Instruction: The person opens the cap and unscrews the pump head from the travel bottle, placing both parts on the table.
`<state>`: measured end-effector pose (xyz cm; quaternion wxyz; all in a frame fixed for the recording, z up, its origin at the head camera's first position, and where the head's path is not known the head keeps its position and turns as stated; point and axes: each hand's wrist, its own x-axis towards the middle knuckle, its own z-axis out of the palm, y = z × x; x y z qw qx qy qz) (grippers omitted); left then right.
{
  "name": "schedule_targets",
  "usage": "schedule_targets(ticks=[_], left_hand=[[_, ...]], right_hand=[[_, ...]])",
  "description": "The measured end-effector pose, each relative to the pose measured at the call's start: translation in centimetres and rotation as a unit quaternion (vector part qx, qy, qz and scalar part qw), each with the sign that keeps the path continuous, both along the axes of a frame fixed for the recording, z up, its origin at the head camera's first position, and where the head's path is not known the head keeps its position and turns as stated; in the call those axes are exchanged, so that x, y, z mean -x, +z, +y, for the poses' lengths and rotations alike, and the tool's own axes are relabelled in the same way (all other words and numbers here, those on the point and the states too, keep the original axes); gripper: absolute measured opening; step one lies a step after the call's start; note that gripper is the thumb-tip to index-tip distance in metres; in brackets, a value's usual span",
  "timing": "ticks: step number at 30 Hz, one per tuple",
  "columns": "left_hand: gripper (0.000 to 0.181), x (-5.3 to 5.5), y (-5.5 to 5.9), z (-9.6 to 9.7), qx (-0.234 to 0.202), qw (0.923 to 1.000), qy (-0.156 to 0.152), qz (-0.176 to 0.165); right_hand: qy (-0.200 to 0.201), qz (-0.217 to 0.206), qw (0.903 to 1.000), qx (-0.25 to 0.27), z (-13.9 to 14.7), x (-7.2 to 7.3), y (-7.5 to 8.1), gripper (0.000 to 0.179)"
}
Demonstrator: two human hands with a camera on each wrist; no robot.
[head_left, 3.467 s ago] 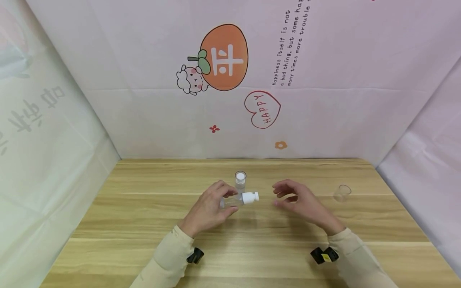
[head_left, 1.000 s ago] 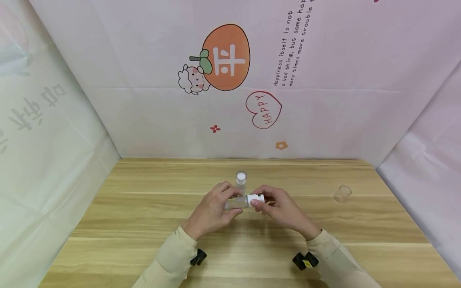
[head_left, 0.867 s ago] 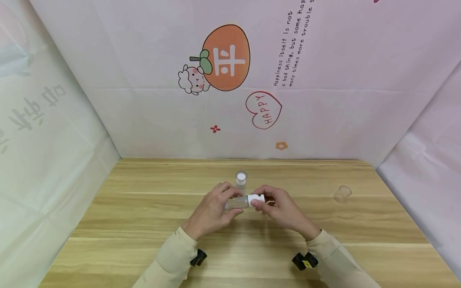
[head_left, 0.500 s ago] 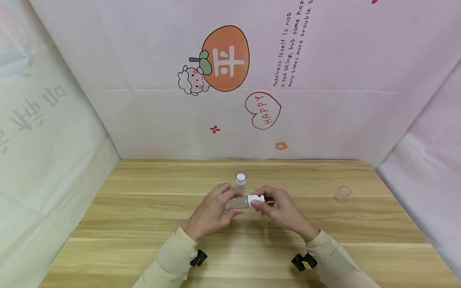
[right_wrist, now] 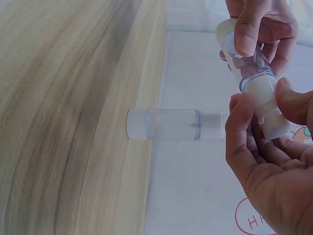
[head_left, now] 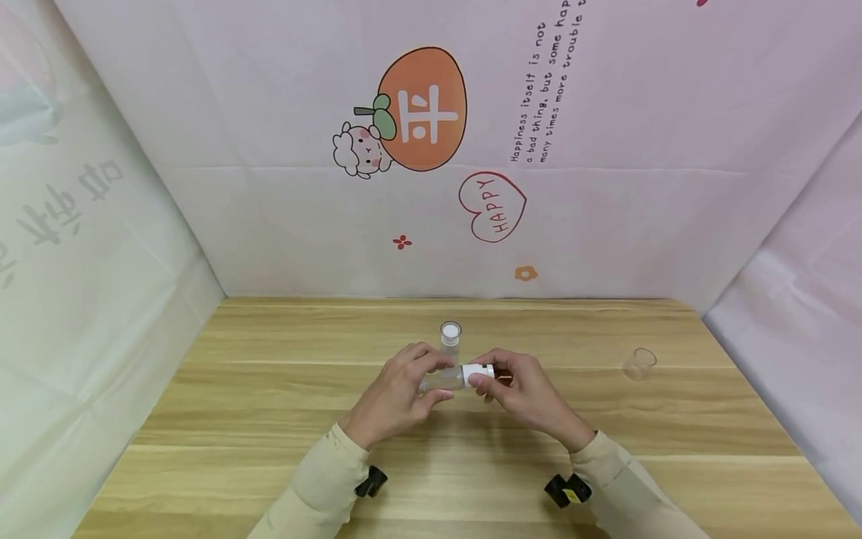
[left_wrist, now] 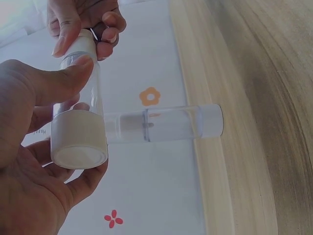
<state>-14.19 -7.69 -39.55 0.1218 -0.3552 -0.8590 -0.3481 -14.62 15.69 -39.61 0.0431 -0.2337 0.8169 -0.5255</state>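
Note:
A clear pump bottle (left_wrist: 78,134) with a white base lies tilted sideways above the table, held between both hands. My left hand (head_left: 399,389) grips its clear body, with the thumb along one side and fingers round the other. On the white pump head (right_wrist: 264,98), my right hand (head_left: 532,389) pinches with thumb and fingers. Just behind, a second bottle (right_wrist: 171,125) of the same kind stands upright on the table, its white top under a clear cap; the held bottle partly overlaps it in the head view.
A loose clear cap (head_left: 640,364) stands on the wooden table (head_left: 269,419) to the right. White printed cloth (head_left: 303,232) hangs behind the table's back edge and along both sides.
Since the oldest frame, my right hand has come left and taken hold of the pump head. The left hand and bottle have shifted slightly right. Over the last second almost nothing has moved.

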Motion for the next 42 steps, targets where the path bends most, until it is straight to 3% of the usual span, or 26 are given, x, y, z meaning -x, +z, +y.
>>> schedule_targets(ticks=[8, 17, 27, 42], left_hand=[[0.036, 0.06, -0.08, -0.14, -0.008, 0.9999, -0.007, 0.001], [0.038, 0.13, -0.21, -0.25, -0.035, 0.9989, -0.021, -0.021], [0.035, -0.02, -0.04, -0.32, -0.033, 0.9982, -0.017, -0.048], [0.034, 0.32, -0.49, -0.63, -0.033, 0.9968, -0.012, -0.071]], right_hand=[[-0.005, 0.014, 0.9999, -0.003, -0.05, -0.12, 0.04, 0.015], [-0.012, 0.039, 0.9992, -0.003, -0.11, -0.20, 0.34, 0.016], [0.006, 0.062, 0.9980, 0.010, -0.03, -0.28, 0.15, 0.021], [0.024, 0.055, 0.9979, 0.024, -0.22, -0.16, 0.04, 0.029]])
